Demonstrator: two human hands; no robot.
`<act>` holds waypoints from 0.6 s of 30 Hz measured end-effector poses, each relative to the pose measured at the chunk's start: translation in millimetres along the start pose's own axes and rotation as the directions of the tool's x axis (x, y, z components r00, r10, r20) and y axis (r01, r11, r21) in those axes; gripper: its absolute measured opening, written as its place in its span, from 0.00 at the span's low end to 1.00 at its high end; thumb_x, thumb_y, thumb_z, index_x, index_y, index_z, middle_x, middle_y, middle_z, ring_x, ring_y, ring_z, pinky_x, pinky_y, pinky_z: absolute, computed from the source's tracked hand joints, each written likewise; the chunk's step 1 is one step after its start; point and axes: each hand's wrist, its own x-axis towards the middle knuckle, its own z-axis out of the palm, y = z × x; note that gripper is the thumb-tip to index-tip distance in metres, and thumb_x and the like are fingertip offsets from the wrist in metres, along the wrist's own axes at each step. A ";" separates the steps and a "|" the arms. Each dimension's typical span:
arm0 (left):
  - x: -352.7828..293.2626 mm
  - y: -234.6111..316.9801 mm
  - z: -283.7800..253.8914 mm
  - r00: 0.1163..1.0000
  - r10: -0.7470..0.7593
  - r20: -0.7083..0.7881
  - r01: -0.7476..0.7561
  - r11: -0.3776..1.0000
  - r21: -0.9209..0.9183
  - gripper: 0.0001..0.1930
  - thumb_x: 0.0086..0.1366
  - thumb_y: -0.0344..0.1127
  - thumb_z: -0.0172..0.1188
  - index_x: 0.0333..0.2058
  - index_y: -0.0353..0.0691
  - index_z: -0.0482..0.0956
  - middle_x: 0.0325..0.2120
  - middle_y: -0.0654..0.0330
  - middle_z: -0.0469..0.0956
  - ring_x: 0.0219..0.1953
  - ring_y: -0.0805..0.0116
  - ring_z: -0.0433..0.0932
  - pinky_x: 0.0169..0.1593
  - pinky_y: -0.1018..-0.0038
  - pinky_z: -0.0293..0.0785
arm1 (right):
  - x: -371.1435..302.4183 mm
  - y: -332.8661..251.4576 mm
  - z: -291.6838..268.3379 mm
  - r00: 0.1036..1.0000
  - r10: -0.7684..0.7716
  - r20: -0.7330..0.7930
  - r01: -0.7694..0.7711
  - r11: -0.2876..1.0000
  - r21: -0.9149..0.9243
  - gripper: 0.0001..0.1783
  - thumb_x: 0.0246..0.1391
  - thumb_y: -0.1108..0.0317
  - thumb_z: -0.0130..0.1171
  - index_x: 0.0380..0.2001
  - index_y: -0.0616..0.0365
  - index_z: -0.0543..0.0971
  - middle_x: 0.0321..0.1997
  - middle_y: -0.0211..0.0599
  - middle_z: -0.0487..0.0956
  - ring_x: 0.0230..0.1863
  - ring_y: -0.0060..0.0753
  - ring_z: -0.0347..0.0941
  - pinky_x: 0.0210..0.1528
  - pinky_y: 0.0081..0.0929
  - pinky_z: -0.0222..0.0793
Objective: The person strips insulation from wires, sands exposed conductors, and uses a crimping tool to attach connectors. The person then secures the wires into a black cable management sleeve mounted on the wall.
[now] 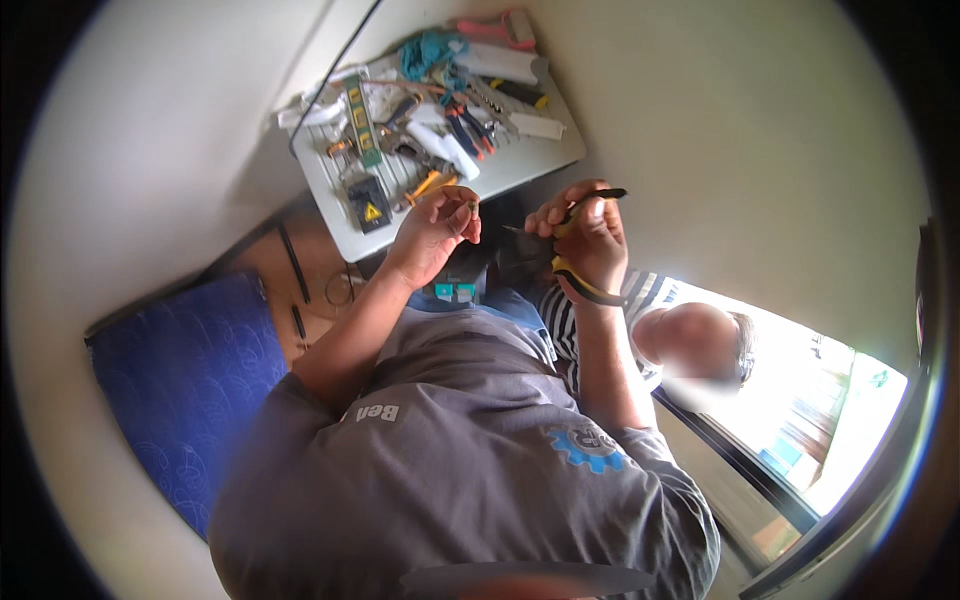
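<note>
Grey cotton shirt [470, 440], right hand [590, 240] gripping yellow-handled pliers [575, 250]

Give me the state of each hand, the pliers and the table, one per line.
Left hand: raised, fingertips pinched on something small.
Right hand: closed around the pliers.
Pliers: held, yellow-and-black handles gripped; jaws hidden.
Table: cluttered with tools.

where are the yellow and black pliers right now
In the head view the yellow and black pliers are gripped in the right hand, right of centre, just below the grey table's near edge and across from the left hand.
</note>
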 end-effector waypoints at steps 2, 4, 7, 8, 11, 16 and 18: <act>-8.8 -39.6 -30.9 0.997 -0.032 -0.070 0.040 0.993 0.110 0.13 0.77 0.33 0.65 0.55 0.37 0.79 0.42 0.63 0.81 0.43 0.70 0.83 0.51 0.69 0.80 | -11.8 24.5 -25.7 0.988 0.094 -0.121 -0.097 0.995 -0.019 0.15 0.78 0.56 0.56 0.49 0.58 0.75 0.37 0.39 0.76 0.38 0.38 0.76 0.47 0.43 0.75; -18.5 -89.6 -71.5 0.977 -0.055 -0.204 0.123 0.934 0.336 0.11 0.77 0.28 0.64 0.55 0.36 0.79 0.43 0.62 0.82 0.46 0.70 0.85 0.55 0.70 0.82 | -19.3 56.4 -62.0 0.936 0.270 -0.227 -0.254 0.962 0.097 0.13 0.77 0.56 0.57 0.47 0.56 0.75 0.34 0.35 0.73 0.36 0.35 0.73 0.44 0.39 0.73; -45.0 -174.2 -130.3 0.954 0.021 -0.299 0.183 0.749 0.637 0.11 0.72 0.27 0.68 0.51 0.37 0.82 0.44 0.60 0.85 0.48 0.67 0.86 0.55 0.70 0.81 | -37.0 117.9 -118.9 0.794 0.483 -0.369 -0.436 0.875 0.210 0.17 0.77 0.54 0.57 0.33 0.48 0.70 0.27 0.25 0.65 0.28 0.26 0.64 0.34 0.30 0.64; -54.4 -202.9 -148.7 0.942 0.028 -0.336 0.240 0.643 0.727 0.11 0.71 0.27 0.68 0.50 0.39 0.83 0.44 0.60 0.86 0.47 0.65 0.86 0.55 0.69 0.81 | -43.2 141.0 -139.3 0.754 0.544 -0.368 -0.493 0.839 0.231 0.21 0.77 0.50 0.57 0.29 0.47 0.68 0.24 0.24 0.63 0.25 0.25 0.61 0.31 0.29 0.61; -78.7 -267.4 -180.9 0.952 0.080 -0.297 0.241 0.404 0.882 0.11 0.66 0.26 0.69 0.47 0.41 0.85 0.44 0.55 0.86 0.49 0.53 0.84 0.56 0.62 0.79 | -68.8 197.5 -181.2 0.683 0.625 -0.377 -0.605 0.774 0.187 0.29 0.77 0.42 0.54 0.23 0.44 0.64 0.19 0.21 0.57 0.20 0.23 0.55 0.25 0.28 0.54; -76.9 -310.2 -208.2 0.994 0.088 -0.062 0.033 0.303 0.952 0.12 0.65 0.26 0.70 0.47 0.41 0.84 0.46 0.57 0.84 0.53 0.51 0.81 0.57 0.59 0.79 | -96.0 262.3 -217.0 0.651 0.594 -0.472 -0.634 0.768 0.090 0.32 0.78 0.41 0.53 0.20 0.42 0.62 0.16 0.20 0.56 0.16 0.21 0.50 0.22 0.28 0.49; -74.2 -310.8 -213.5 0.996 0.084 0.008 -0.033 0.302 0.953 0.12 0.65 0.27 0.70 0.46 0.41 0.83 0.46 0.59 0.84 0.54 0.52 0.81 0.57 0.59 0.79 | -103.3 275.7 -224.4 0.686 0.564 -0.460 -0.620 0.784 0.037 0.32 0.78 0.41 0.53 0.20 0.43 0.62 0.16 0.20 0.55 0.16 0.20 0.50 0.21 0.28 0.48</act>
